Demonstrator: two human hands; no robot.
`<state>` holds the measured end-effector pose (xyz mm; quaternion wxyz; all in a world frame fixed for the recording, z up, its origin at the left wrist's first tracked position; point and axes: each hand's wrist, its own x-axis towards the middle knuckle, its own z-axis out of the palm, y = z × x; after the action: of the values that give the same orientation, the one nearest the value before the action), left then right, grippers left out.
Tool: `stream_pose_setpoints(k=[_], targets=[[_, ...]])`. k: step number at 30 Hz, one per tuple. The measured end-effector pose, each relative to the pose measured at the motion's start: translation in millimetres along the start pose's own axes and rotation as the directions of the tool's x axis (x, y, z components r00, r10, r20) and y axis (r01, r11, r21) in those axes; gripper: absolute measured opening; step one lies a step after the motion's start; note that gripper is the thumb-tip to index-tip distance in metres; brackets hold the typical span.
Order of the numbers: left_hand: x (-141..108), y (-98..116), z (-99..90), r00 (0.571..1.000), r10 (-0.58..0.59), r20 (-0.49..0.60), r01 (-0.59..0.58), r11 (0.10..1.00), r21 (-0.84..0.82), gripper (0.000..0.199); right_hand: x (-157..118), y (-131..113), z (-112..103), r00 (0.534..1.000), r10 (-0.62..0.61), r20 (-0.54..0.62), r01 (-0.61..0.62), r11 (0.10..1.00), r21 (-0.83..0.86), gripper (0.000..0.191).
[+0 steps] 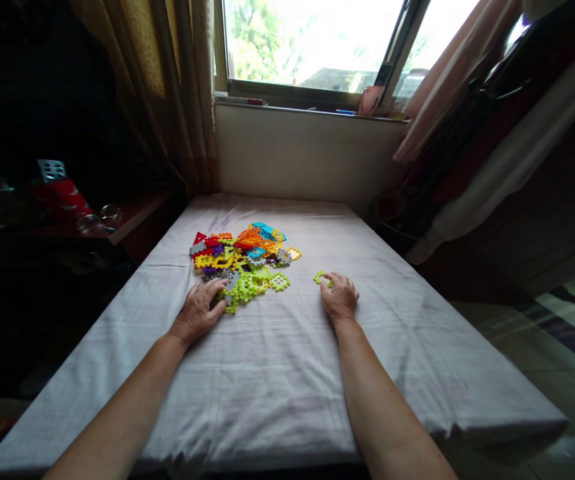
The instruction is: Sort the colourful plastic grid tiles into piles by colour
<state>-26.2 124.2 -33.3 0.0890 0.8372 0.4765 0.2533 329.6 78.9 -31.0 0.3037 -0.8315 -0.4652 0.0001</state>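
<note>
A heap of interlocking plastic building tiles (247,243) in red, orange, yellow, blue, purple, grey and lime green lies on the cloth. My left hand (200,309) rests at the heap's near left edge, its fingers stretched out and thumb apart, touching the grey and green tiles there. To the right, apart from the heap, my right hand (340,295) has its thumb and fingers on a lime-green tile (318,277). Part of that tile is hidden under the fingers. Another lime-green tile (280,282) lies flat at the heap's right edge.
A pale cloth (277,387) with wrinkles covers the table. Beyond it are a low wall and a window (312,40). A side table at left holds a red container (64,199) and glasses (101,219). Curtains (192,100) hang at left, clothes (507,147) at right.
</note>
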Motion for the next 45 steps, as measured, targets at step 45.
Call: stream_pose_setpoints(k=[45], targets=[[89, -14, 9.4, 0.952, -0.223, 0.209, 0.154, 0.941, 0.301, 0.090, -3, -11, -2, 0.999, -0.044, 0.025, 0.043, 0.999, 0.031, 0.028]])
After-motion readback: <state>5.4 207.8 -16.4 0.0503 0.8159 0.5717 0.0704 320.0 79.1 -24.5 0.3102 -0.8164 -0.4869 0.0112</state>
